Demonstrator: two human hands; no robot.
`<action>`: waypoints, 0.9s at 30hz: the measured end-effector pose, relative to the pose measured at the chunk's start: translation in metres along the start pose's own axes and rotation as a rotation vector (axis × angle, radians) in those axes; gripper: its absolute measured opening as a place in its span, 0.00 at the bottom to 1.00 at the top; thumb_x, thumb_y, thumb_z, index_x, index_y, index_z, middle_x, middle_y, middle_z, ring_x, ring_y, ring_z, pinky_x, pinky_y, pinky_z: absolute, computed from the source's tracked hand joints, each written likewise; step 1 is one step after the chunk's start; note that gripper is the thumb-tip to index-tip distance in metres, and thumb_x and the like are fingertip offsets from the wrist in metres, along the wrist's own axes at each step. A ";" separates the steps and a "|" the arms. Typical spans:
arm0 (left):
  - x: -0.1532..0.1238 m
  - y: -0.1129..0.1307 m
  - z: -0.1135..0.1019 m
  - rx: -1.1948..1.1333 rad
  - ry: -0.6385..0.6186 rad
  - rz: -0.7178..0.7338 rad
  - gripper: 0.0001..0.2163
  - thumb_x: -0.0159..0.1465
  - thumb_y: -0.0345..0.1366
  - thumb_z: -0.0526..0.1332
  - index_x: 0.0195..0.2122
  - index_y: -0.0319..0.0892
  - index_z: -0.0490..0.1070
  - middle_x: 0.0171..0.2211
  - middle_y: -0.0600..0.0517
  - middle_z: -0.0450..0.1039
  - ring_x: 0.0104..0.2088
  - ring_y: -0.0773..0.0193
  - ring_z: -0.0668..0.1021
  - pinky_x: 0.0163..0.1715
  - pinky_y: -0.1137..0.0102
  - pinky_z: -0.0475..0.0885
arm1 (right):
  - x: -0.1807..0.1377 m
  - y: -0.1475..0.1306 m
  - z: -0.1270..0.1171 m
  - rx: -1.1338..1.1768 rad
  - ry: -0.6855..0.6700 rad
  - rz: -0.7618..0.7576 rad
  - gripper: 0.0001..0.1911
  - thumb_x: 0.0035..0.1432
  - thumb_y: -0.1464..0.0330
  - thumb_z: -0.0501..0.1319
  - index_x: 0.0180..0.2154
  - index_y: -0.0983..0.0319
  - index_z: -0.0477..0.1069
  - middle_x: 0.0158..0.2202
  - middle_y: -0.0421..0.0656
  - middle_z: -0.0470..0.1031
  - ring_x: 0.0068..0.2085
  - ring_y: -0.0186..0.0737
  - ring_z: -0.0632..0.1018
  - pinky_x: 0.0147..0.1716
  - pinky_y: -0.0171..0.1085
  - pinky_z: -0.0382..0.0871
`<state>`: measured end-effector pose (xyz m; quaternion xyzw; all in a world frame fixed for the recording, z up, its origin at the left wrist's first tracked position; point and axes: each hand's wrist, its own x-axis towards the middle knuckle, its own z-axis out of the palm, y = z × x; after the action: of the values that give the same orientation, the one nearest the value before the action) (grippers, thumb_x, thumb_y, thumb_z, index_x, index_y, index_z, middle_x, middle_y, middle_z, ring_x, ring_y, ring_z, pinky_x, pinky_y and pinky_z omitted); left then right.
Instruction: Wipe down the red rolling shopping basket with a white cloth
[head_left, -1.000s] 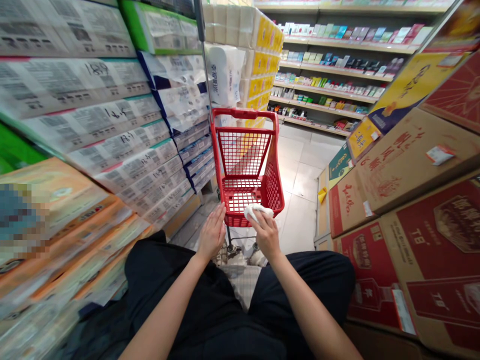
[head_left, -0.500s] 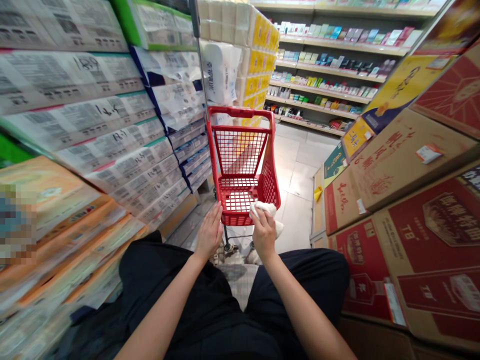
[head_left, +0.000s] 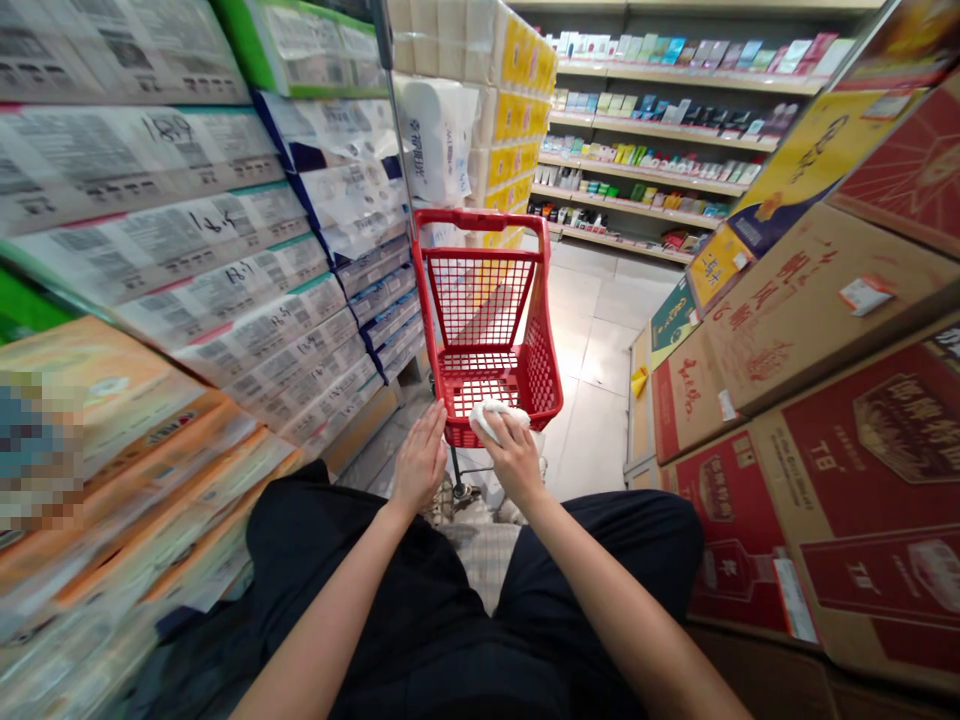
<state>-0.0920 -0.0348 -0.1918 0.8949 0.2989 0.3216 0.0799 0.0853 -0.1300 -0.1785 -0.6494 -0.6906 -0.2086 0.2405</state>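
Observation:
A small red shopping cart [head_left: 480, 300] stands in a narrow shop aisle right in front of me. My left hand [head_left: 421, 462] lies flat with fingers together against the cart's near left corner. My right hand [head_left: 515, 455] presses a crumpled white cloth [head_left: 496, 412] onto the cart's near rim, fingers curled over it. The basket holds nothing that I can see. My knees in black trousers fill the bottom of the view.
Stacked packs of tissue paper [head_left: 225, 260] wall the left side. Red and brown cardboard boxes [head_left: 810, 400] are piled along the right. Shelves of small goods [head_left: 652, 130] cross the far end. Pale floor tiles [head_left: 592, 400] run past the cart's right.
My right hand slid the cloth from the rim's right corner back to the left along the near rim. The left hand has stayed at the cart's corner.

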 end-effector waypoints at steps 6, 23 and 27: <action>-0.001 -0.002 0.001 0.008 0.000 0.006 0.29 0.69 0.29 0.46 0.71 0.46 0.40 0.70 0.48 0.50 0.69 0.58 0.54 0.66 0.56 0.56 | -0.014 0.030 -0.013 -0.032 0.010 -0.012 0.22 0.66 0.73 0.56 0.60 0.54 0.66 0.60 0.45 0.69 0.60 0.46 0.67 0.55 0.44 0.60; -0.002 -0.001 0.005 -0.036 0.034 -0.008 0.28 0.69 0.29 0.46 0.70 0.45 0.41 0.69 0.47 0.50 0.69 0.58 0.55 0.66 0.56 0.56 | 0.016 0.010 -0.003 0.170 0.139 0.095 0.09 0.64 0.71 0.60 0.44 0.58 0.76 0.47 0.43 0.78 0.52 0.41 0.72 0.51 0.41 0.60; -0.002 -0.002 0.006 -0.035 0.037 -0.015 0.28 0.69 0.29 0.46 0.70 0.44 0.41 0.69 0.47 0.50 0.69 0.58 0.55 0.66 0.56 0.56 | 0.024 -0.011 0.008 0.157 0.112 0.097 0.10 0.65 0.71 0.59 0.45 0.58 0.76 0.48 0.43 0.78 0.53 0.41 0.71 0.50 0.40 0.60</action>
<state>-0.0905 -0.0346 -0.1984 0.8851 0.3013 0.3426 0.0925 0.0728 -0.1067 -0.1695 -0.6484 -0.6580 -0.1779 0.3390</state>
